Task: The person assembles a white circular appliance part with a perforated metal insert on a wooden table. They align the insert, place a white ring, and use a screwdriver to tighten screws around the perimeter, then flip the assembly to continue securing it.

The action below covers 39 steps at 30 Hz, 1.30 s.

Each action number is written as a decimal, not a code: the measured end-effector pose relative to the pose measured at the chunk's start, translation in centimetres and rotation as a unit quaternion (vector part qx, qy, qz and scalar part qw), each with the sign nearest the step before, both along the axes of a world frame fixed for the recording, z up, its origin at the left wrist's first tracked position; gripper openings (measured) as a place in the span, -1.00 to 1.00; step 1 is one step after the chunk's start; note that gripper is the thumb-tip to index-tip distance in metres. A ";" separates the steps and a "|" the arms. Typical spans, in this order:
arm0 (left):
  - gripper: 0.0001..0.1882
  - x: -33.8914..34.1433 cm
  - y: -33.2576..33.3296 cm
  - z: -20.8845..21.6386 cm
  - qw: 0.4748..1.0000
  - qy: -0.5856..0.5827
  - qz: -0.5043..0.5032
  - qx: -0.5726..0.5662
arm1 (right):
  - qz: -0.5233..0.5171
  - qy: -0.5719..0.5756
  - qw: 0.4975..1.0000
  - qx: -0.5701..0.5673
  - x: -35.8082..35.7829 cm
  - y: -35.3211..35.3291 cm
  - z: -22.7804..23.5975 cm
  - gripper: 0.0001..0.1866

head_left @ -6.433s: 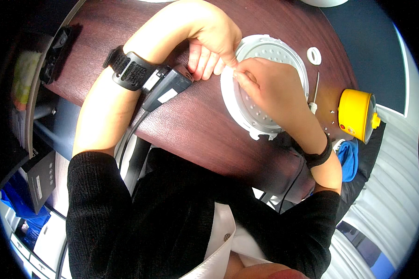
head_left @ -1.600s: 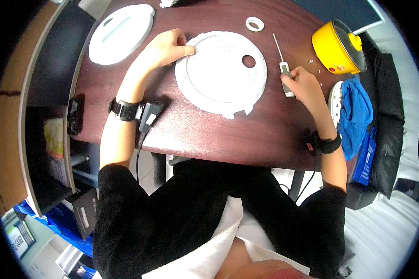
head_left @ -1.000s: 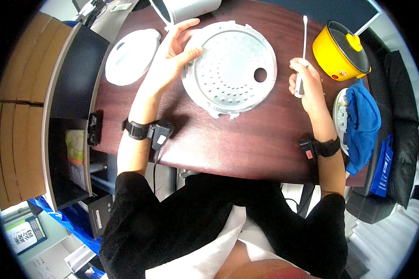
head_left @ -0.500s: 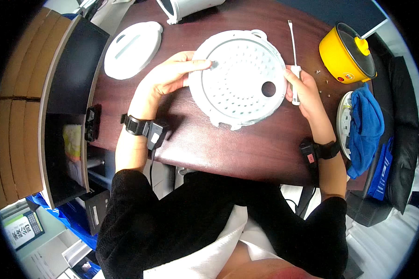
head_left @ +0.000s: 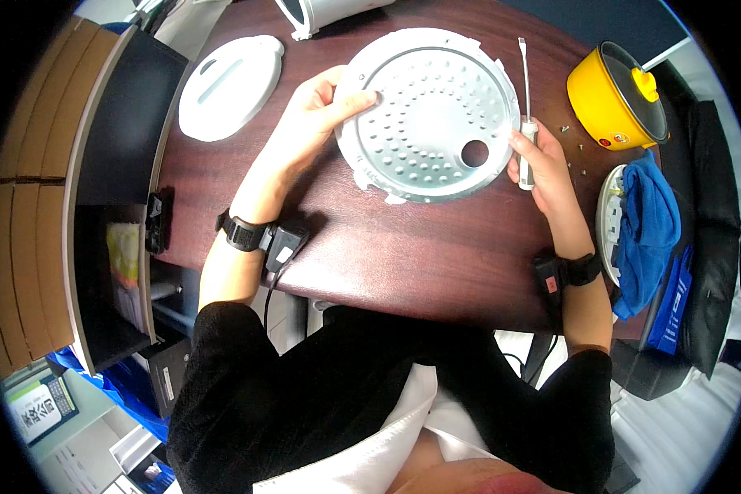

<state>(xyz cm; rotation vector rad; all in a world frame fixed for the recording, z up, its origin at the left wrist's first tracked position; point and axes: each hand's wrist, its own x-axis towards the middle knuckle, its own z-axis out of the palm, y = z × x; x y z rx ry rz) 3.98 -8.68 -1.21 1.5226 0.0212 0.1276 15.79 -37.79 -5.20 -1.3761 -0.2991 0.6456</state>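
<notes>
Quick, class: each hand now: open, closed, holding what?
Left hand: holding the dimpled disc by its edge.
Right hand: holding the screwdriver, thumb at the disc's edge.

We see a bright scene, with pale glare spread along the near edge of the dark red table (head_left: 412, 276) and small glints on the dimpled round plate (head_left: 435, 115), while the shelf unit (head_left: 99, 272) at left sinks into shadow. A soft shadow lies beside the left wrist strap (head_left: 243, 235). Toward the black rim straight edges bow, and the white fabric (head_left: 675, 424) at lower right looks soft and washed out.
</notes>
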 end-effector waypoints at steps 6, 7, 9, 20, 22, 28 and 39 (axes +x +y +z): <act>-0.63 -1.5 -0.9 2.9 0.990 -0.101 0.018 0.096 | -0.017 -0.144 0.989 -0.006 -0.2 -0.8 2.7 -0.61; -0.63 -1.7 -1.1 3.0 0.988 -0.100 -0.003 0.116 | -0.028 -0.155 0.987 -0.021 -0.2 -0.9 2.7 -0.59; -0.63 -2.1 -1.5 3.4 0.982 -0.097 -0.048 0.156 | -0.050 -0.176 0.982 -0.052 -0.2 -1.0 2.8 -0.55; -0.62 -2.9 -4.3 2.9 0.962 -0.101 -0.089 0.239 | -0.020 0.137 0.962 0.235 -1.2 -0.6 2.5 -0.81; -0.65 -2.7 -4.3 2.6 0.961 -0.134 -0.058 0.235 | -0.020 0.151 0.953 0.261 -1.3 -0.5 2.6 -0.83; -0.74 -2.6 -4.2 2.2 0.970 -0.153 0.006 0.187 | -0.034 0.016 0.975 0.219 -3.5 1.2 5.0 -0.83; -0.64 -2.6 -4.6 2.4 0.983 -0.140 0.073 0.095 | 0.072 -0.261 0.962 -0.033 -7.3 7.2 7.8 -0.78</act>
